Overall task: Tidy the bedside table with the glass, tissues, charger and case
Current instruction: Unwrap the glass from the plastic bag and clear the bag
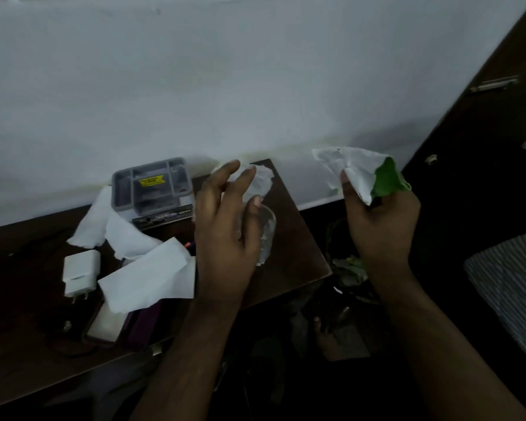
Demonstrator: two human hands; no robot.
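A dark wooden bedside table (289,238) stands against a pale wall (195,86). Loose white tissues (146,275) lie spread across its middle, with a grey compartmented case (152,185) behind them by the wall. The left hand (225,235) curls loosely around the clear glass (266,235) near the table's right end, fingers half open. The right hand (380,220), off the table's right edge, pinches a crumpled tissue (346,171) with something green. A white charger (81,273) lies left of the tissues.
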